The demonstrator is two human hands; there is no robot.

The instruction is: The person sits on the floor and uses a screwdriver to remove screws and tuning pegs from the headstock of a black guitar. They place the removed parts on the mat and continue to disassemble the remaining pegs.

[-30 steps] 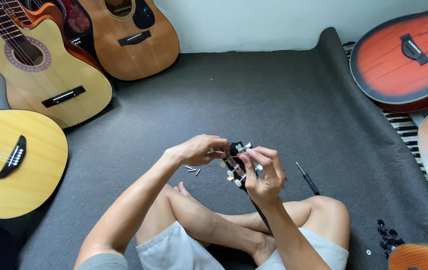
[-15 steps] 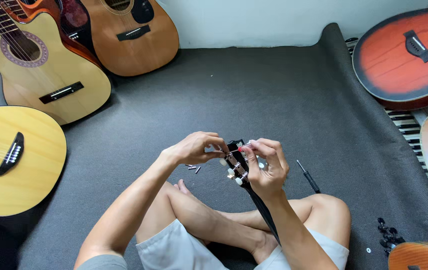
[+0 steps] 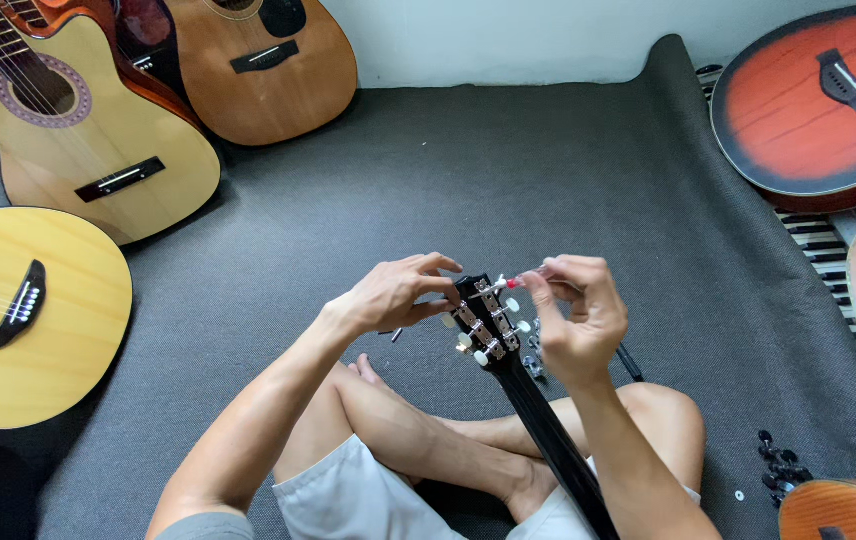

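A black guitar neck [image 3: 548,430] rises from my lap, its headstock [image 3: 483,318] fitted with silver tuning machines and white knobs. My left hand [image 3: 393,293] grips the top left edge of the headstock with fingers and thumb. My right hand [image 3: 578,315] pinches a thin tool with a red tip [image 3: 520,281], held against the headstock's upper right side. Small metal parts [image 3: 534,362] lie on the mat just behind the headstock.
I sit cross-legged on a dark grey mat [image 3: 508,170]. Acoustic guitars lie around: two pale ones [image 3: 58,130] [image 3: 18,310] at left, a brown one [image 3: 268,60] at back, a red sunburst [image 3: 808,100] at right, another body [image 3: 843,510] bottom right beside black tuner parts [image 3: 778,465].
The headstock and both hands have stayed near the same spot. My right hand has shifted its grip, and the thin tool's red tip now shows at the headstock's top.
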